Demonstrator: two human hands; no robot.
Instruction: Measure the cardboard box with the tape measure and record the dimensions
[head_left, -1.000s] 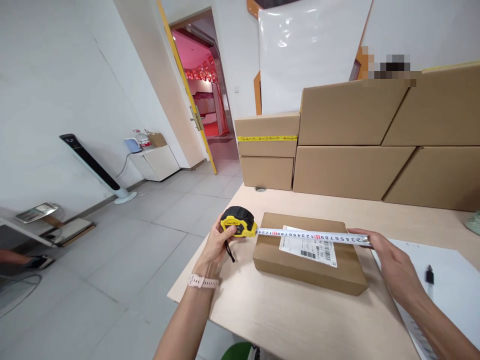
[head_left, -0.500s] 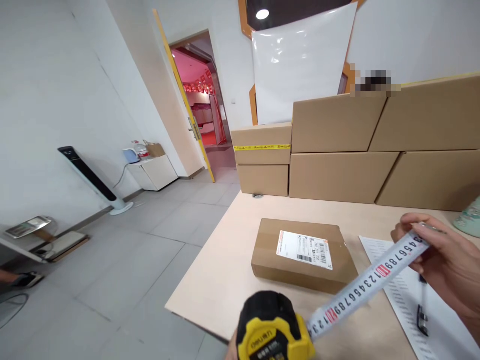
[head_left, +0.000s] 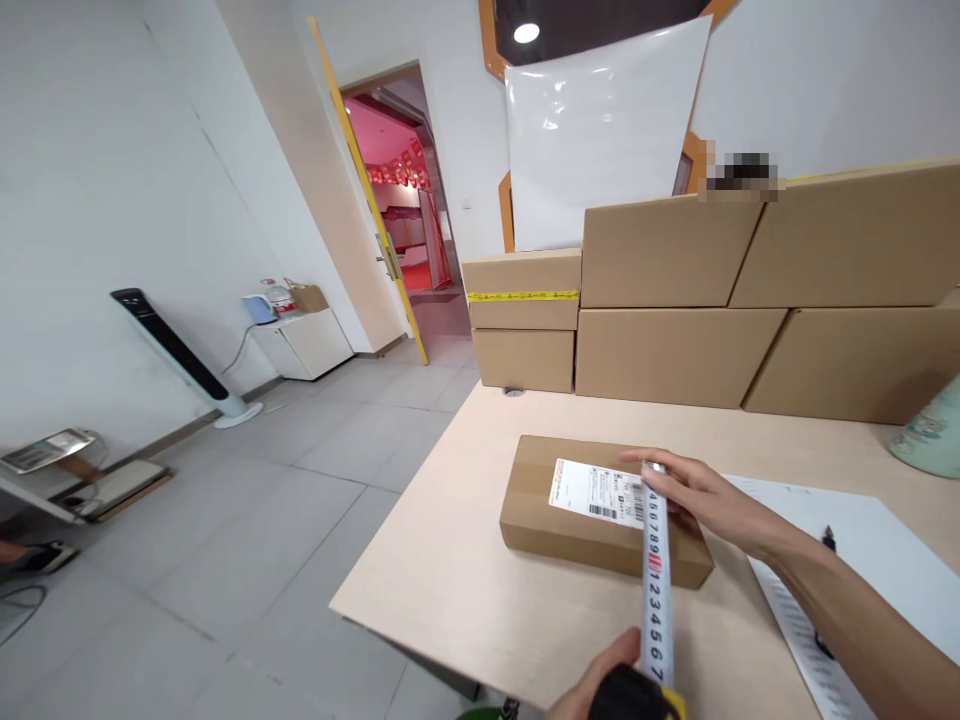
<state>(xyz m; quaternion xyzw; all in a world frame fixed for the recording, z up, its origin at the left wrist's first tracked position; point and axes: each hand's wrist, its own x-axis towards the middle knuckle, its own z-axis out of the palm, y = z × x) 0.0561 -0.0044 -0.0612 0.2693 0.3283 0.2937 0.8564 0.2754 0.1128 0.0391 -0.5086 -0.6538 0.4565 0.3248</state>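
The carton (head_left: 570,548) lies flat on the bench (head_left: 439,570), shipping label (head_left: 589,490) upward, beside the paper (head_left: 874,525). The tape blade (head_left: 656,590) crosses over it between the 2 hands, its printed scale facing the wearer.

The right hand (head_left: 701,495) pinches the blade's end in a narrow grip above the carton, near the far edge and over the label's right end; whether metal or fingers touch the cardboard, I cannot tell. The left hand (head_left: 589,690) appears wrapped around the tape case (head_left: 628,695), thumb beside the blade, though the bottom of the view cuts off most of that grip.

To read true, the blade's end should sit square on the far edge, not short of it. The near end seems raised above the carton, so lowering the case would bring the blade flat against the top. It is best run parallel to the short side, taut and without twist, and read from straight above the near edge, with the fingertips clear of the marks.
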